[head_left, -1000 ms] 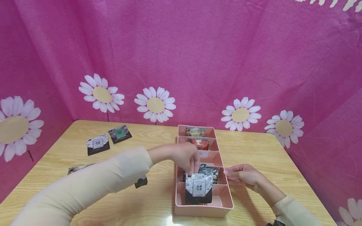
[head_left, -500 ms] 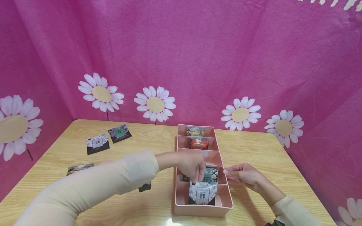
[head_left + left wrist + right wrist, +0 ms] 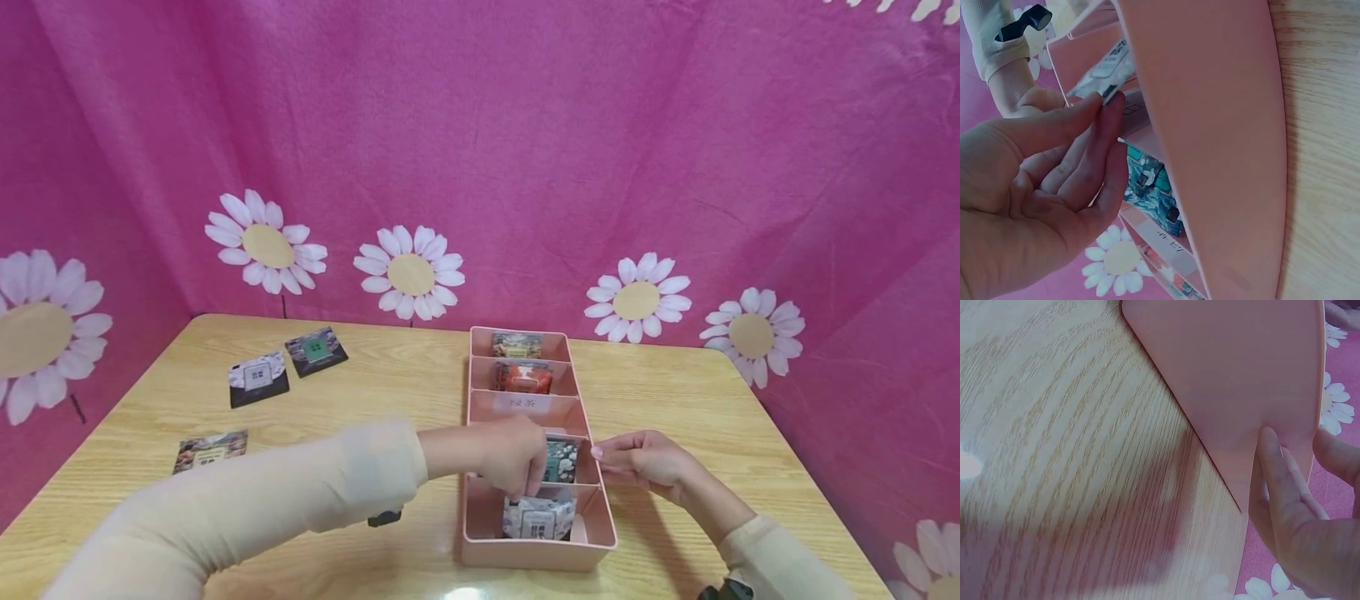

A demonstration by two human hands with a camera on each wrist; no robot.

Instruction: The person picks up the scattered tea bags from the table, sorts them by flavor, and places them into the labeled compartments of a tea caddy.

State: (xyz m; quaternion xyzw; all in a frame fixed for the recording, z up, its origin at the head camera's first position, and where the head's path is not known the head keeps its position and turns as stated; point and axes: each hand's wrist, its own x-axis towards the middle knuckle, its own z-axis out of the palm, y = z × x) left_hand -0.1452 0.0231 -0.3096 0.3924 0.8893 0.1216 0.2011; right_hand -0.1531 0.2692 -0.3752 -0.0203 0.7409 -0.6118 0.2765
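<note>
My left hand (image 3: 513, 454) pinches the top edge of a white-and-black tea sachet (image 3: 542, 521) between thumb and fingers. The sachet is down inside the nearest compartment of a long pink divided box (image 3: 536, 557). In the left wrist view, the thumb and forefinger meet on its corner. My right hand (image 3: 652, 467) is at the box's right side. Its fairly straight fingers touch the outer wall (image 3: 1235, 381), and the thumb tip lies at the rim. A dark green floral sachet (image 3: 562, 460) stands one compartment farther, partly behind my left hand.
Farther compartments hold a red sachet (image 3: 523, 378) and a yellowish one (image 3: 517, 345); a label strip (image 3: 522, 404) is in the middle one. On the table's left lie a white-and-black sachet (image 3: 258, 379), a green-labelled one (image 3: 317, 350) and a brownish one (image 3: 211, 451), partly behind my left sleeve.
My left hand has lowered the white-and-black sachet into the nearest compartment, moving slightly right. The right hand has stayed at the box's side.
</note>
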